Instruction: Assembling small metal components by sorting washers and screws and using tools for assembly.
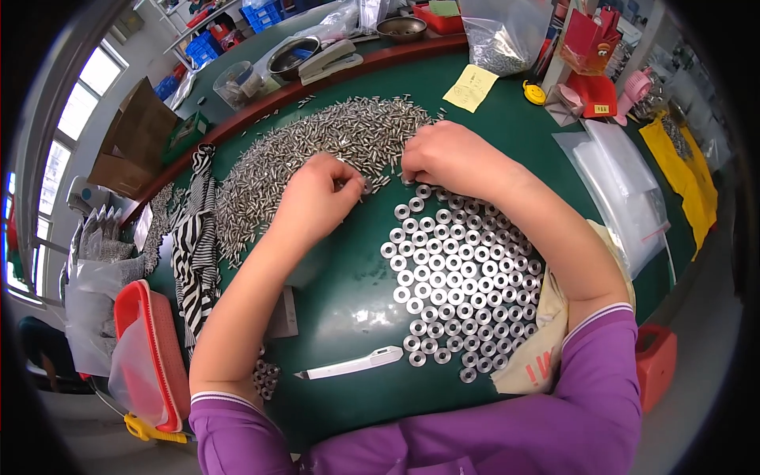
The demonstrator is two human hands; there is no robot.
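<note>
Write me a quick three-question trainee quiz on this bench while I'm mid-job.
1. Fill in: the flat metal rings lie spread on a ____ table.
2. True or false: the yellow note is nearer the right hand than the left hand.
3. What is heaped beyond the left hand? A) wooden blocks; B) small metal pins; C) glass beads.

Key: 1 green; 2 true; 3 B.

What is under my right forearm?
Round silver metal rings and a cream, red-printed cloth peek from under the bare right forearm; what it covers cannot be seen.
</note>
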